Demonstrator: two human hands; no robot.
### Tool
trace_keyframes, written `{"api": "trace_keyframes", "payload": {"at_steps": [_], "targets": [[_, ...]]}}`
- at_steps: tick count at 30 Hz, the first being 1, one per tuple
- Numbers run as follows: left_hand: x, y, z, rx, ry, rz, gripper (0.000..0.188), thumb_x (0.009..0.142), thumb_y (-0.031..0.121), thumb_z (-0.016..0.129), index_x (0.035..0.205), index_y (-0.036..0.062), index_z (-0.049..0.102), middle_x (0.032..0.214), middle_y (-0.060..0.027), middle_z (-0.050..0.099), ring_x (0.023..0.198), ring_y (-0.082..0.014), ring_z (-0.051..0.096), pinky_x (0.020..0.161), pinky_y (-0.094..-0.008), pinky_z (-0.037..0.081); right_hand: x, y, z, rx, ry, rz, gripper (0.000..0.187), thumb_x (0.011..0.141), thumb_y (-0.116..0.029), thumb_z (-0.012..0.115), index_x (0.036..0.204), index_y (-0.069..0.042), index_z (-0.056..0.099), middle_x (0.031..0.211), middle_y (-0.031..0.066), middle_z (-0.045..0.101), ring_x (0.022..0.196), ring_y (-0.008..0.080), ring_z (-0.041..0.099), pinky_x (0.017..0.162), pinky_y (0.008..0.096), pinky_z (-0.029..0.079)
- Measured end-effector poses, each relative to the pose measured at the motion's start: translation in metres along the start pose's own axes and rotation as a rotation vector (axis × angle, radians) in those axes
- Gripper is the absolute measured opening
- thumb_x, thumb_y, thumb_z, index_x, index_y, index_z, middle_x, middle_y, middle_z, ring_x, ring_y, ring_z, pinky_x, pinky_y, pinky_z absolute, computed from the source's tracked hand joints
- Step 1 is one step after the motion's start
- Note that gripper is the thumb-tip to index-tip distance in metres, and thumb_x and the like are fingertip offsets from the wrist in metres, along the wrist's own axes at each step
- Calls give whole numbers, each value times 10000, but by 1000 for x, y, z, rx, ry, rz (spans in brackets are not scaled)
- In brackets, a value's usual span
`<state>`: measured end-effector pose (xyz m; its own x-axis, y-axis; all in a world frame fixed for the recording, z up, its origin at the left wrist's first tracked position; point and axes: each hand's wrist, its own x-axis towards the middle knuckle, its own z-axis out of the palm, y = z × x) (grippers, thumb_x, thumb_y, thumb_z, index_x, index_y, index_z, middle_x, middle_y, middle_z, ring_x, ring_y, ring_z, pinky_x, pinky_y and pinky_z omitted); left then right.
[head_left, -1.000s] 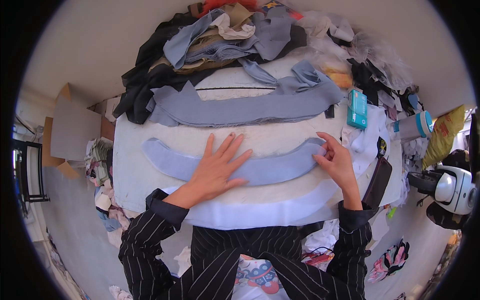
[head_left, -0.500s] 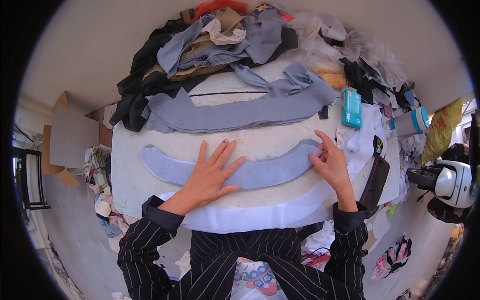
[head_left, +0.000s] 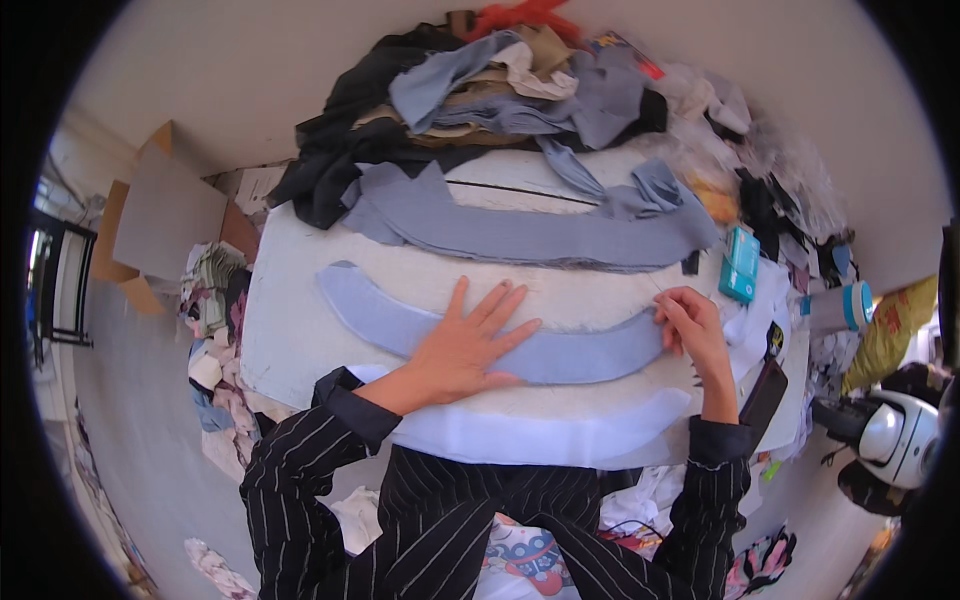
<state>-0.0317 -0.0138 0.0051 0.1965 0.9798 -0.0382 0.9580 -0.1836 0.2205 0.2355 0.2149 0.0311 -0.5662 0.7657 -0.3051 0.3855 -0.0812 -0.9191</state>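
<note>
The pale blue band [head_left: 590,358] lies flat on the white tabletop [head_left: 285,335], already shaped into a smooth curve; a darker sliver shows at its left tip, so it seems to have more than one layer, though their number cannot be told. Taking the band's middle as the clock's centre, its long axis runs roughly from 9 to 3, the left end slightly higher; the belly of the curve faces 6, the left tip turns up towards 11 and the right end lifts towards 2.

The left hand [head_left: 468,345] spreads over the band just to the 9 o'clock side of centre, palm down, fingers apart, gripping nothing; the right hand [head_left: 697,328] is at the 3 o'clock end with thumb and fingers bent close together, and whether they pinch the edge or anything else cannot be told.

The handling looks part-way along; the band is laid out straight and flat, but both hands are at it; the darker blue-grey strips [head_left: 540,236] at 12, raw-edged, and the white band [head_left: 540,436] at 6 lie apart from it, neither of them held; the teal box [head_left: 740,265] stands between 2 and 3.
</note>
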Motion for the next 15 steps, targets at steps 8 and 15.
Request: {"api": "trace_keyframes", "payload": {"at_steps": [8,15], "targets": [[-12,-4,-8,-292,243,-17,647,944,556,513,1456,168,436,1563,-185,266,1470,-388,191,1149,-649,94,48,-100,114,-448,-200,-622,105,804,-57,711,878,-2,660,755,93,665,662,179,640,614,283,492],[-59,-27,-35,-404,373,-166,242,888,232,686,1095,107,685,1326,-131,553,1399,-358,359,1114,-647,205,124,-100,268,-638,-106,-790,191,757,-146,756,885,-28,680,807,140,677,748,326,661,679,408,520]]}}
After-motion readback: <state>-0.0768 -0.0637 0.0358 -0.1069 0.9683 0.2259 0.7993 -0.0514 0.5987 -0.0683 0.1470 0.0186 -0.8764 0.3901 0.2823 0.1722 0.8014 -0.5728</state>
